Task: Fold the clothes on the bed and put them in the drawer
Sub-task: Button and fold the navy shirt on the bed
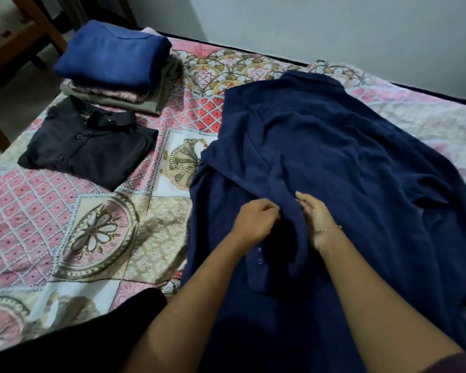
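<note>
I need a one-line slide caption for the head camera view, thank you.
Both hands, left and right, pinch the navy shirt spread on the bed, beside already folded clothes.

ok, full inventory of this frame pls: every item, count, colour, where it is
navy shirt: 1, dark blue, spread unfolded on the right half of the bed, collar at the far end
black shirt: 1, black, folded, on the left side of the bed
stack of folded clothes: 1 stack, blue piece on top, pink and olive pieces under it, just beyond the black shirt
bedsheet: 1, pink, beige and white pattern, covers the bed
wooden furniture: brown, only partly seen, off the bed at top left
wall: pale grey, behind the bed
bracelet: 1, thin, on the right wrist
left hand: pinches the navy shirt's front edge
right hand: holds the same edge, close beside the left hand
</note>
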